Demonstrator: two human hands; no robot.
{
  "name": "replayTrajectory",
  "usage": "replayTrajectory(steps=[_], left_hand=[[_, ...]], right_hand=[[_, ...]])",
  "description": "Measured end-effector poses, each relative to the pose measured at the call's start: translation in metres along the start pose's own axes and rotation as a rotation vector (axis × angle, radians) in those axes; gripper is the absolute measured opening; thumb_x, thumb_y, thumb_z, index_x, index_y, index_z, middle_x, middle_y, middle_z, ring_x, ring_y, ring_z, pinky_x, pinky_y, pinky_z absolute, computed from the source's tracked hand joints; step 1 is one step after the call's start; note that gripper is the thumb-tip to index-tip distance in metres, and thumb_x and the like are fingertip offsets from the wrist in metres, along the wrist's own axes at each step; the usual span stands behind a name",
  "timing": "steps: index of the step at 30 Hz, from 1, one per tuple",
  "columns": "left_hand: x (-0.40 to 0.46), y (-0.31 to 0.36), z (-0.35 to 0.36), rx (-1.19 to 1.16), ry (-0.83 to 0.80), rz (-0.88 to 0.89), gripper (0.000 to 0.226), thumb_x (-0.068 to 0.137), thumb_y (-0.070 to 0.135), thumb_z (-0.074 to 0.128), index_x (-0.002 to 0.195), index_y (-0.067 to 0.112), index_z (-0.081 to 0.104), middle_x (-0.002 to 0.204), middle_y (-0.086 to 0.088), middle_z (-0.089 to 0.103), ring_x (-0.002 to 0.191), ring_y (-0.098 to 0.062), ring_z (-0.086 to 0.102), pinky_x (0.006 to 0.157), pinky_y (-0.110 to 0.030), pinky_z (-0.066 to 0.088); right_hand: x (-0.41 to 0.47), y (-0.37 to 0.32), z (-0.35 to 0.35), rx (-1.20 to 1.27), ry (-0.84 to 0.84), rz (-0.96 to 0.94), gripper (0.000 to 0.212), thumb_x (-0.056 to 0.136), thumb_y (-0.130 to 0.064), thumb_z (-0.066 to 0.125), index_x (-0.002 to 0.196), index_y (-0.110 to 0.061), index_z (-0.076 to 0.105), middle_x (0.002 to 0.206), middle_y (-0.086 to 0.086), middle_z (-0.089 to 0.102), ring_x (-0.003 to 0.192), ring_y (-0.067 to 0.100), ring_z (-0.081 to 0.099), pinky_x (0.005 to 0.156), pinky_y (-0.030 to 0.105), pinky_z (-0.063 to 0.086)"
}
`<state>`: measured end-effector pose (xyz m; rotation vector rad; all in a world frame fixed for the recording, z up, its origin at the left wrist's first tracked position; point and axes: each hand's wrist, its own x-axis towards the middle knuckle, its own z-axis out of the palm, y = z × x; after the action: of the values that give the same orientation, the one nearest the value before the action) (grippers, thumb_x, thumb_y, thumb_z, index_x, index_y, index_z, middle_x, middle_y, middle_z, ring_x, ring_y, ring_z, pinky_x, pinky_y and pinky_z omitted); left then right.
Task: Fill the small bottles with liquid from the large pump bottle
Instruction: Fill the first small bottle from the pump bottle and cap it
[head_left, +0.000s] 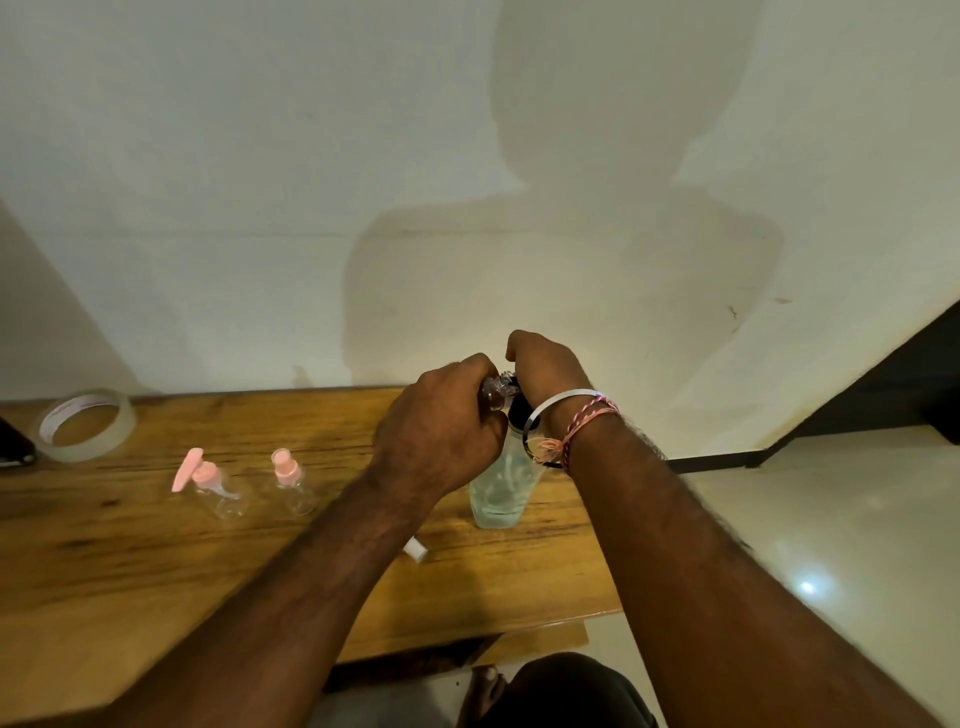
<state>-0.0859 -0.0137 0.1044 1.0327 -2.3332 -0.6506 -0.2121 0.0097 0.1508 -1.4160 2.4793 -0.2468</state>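
The large clear pump bottle (498, 491) with pale liquid stands on the wooden table (130, 545) near its right end. My right hand (543, 366) rests curled over its black pump head. My left hand (441, 431) grips a small clear bottle (496, 395), tilted with its mouth against the pump. Two more small clear bottles stand to the left: one with a pink flip-top pump (210, 486), one with a pink spray cap (291, 483). A small white cap (417, 550) lies on the table beside my left forearm.
A roll of clear tape (85, 425) lies at the table's back left, next to a dark object (13, 444) at the frame edge. A pale wall rises right behind the table. Tiled floor lies to the right, and my foot (485, 686) shows below the table's front edge.
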Motion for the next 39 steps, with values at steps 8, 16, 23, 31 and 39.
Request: replayTrajectory(steps=[8,16,23,31,39], left_hand=[[0.003,-0.004,0.003,0.024,-0.025,0.038,0.021,0.087,0.024,0.071,0.106,0.025,0.062,0.094,0.009,0.065,0.081,-0.015,0.059,0.063,-0.031,0.048],[0.002,-0.002,0.002,-0.036,0.003,0.042,0.021,0.088,0.027,0.072,0.108,0.025,0.064,0.091,0.008,0.067,0.08,-0.015,0.061,0.068,-0.038,0.056],[0.003,0.0,0.0,-0.032,0.021,0.05,0.022,0.093,0.028,0.071,0.113,0.024,0.064,0.09,0.011,0.062,0.079,-0.011,0.058,0.06,-0.023,0.042],[0.002,-0.005,0.0,-0.015,0.009,0.065,0.023,0.091,0.028,0.07,0.113,0.023,0.064,0.092,0.011,0.064,0.081,-0.014,0.06,0.065,-0.032,0.05],[0.005,-0.008,0.007,-0.021,-0.021,0.056,0.021,0.088,0.026,0.071,0.107,0.025,0.064,0.094,0.009,0.065,0.082,-0.014,0.061,0.068,-0.034,0.054]], right_hand=[[-0.004,0.002,0.002,-0.091,-0.013,0.026,0.041,0.081,0.0,0.072,0.065,-0.009,0.035,0.088,0.014,0.052,0.104,0.036,0.065,0.075,0.031,0.041],[-0.008,-0.002,-0.005,0.666,-0.006,0.251,0.014,0.1,-0.009,0.052,0.111,-0.006,0.061,0.119,0.019,0.061,0.117,0.04,0.059,0.102,0.043,0.048],[-0.009,-0.006,-0.019,1.159,-0.253,0.514,0.039,0.085,-0.04,0.06,0.1,-0.004,0.06,0.082,0.013,0.059,0.068,0.029,0.054,0.073,0.038,0.046],[-0.004,-0.006,-0.003,0.99,-0.088,0.367,0.018,0.092,-0.029,0.057,0.085,-0.012,0.059,0.093,0.01,0.06,0.092,0.034,0.061,0.106,0.054,0.048],[-0.002,0.0,0.001,0.509,-0.033,0.185,0.033,0.103,-0.006,0.045,0.134,0.002,0.052,0.134,0.026,0.057,0.122,0.042,0.056,0.104,0.045,0.046]])
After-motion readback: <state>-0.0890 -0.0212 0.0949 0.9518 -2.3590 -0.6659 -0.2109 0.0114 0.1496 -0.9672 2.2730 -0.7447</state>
